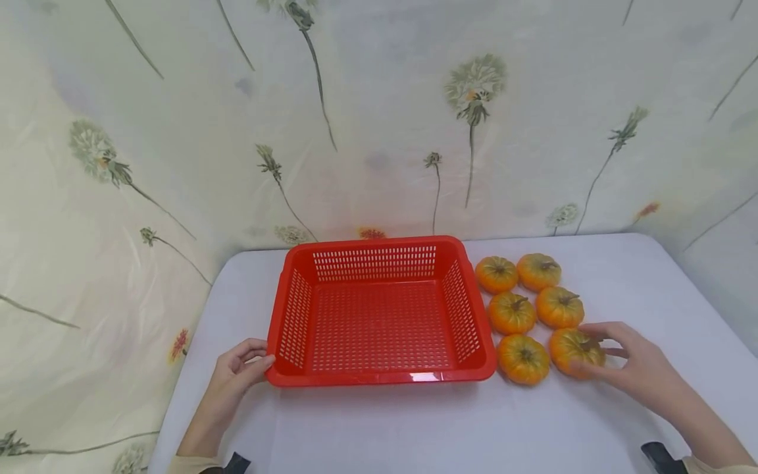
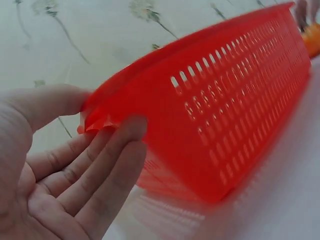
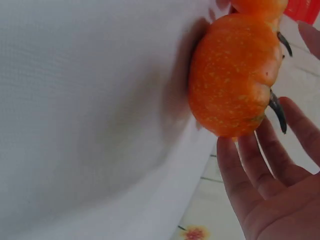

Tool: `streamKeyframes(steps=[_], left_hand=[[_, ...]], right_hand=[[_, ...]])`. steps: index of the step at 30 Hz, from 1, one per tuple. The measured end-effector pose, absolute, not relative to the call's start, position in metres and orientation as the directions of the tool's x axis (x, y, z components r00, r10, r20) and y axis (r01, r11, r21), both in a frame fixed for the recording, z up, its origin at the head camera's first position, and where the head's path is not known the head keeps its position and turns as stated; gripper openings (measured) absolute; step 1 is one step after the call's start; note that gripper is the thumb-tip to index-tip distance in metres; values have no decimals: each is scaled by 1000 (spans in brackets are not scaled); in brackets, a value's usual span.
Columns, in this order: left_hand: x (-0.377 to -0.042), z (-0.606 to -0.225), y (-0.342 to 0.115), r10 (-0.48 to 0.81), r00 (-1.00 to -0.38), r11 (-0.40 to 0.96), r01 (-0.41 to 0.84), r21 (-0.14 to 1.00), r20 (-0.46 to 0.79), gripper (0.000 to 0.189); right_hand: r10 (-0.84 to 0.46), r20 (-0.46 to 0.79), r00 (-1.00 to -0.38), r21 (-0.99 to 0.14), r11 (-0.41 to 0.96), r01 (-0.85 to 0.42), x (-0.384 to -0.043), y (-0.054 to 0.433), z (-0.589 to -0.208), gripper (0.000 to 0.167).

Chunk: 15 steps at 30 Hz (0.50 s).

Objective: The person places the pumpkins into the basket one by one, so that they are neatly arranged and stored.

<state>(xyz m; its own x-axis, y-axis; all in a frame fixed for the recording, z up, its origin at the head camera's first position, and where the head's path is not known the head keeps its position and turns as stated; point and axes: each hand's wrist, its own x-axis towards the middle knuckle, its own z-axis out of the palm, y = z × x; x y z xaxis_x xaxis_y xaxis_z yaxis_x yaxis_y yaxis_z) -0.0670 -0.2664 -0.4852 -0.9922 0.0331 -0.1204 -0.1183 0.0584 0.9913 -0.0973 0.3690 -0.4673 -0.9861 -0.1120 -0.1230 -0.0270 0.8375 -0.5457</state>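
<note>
A red perforated plastic basket (image 1: 379, 378) stands on the white table with nothing inside. My left hand (image 1: 239, 375) grips its near left corner; in the left wrist view the thumb lies over the rim (image 2: 125, 67) and the fingers are beneath it. Several small orange pumpkins (image 1: 512, 313) sit in two columns right of the basket. Around the nearest pumpkin of the right column (image 1: 571, 349) my right hand (image 1: 630, 362) is spread. In the right wrist view, fingertips touch that pumpkin (image 3: 232, 75), while the thumb stands apart from it.
The white tabletop (image 1: 379, 428) extends in front of the basket and right of the pumpkins. Behind it and at both sides hangs a pale cloth (image 1: 379, 118) printed with dandelions. The pumpkin nearest the basket's front right corner (image 1: 524, 359) lies close to its wall.
</note>
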Motion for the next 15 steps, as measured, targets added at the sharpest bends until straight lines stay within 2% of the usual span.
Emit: streamKeyframes(steps=[2, 5, 15], left_hand=[[-67, -488, -267, 68, -991, -43, -117, 992, -114, 13], [-67, -493, -270, 141, -985, -174, -120, 977, -96, 23], [-62, -502, -277, 268, -960, -357, -182, 916, -86, 39]], right_hand=[[-115, -114, -987, -543, 839, -36, -96, 369, -471, 79], [-113, -118, -987, -540, 841, -32, -95, 369, -475, 80], [-98, -170, -981, -546, 838, 11, -95, 375, -484, 92]])
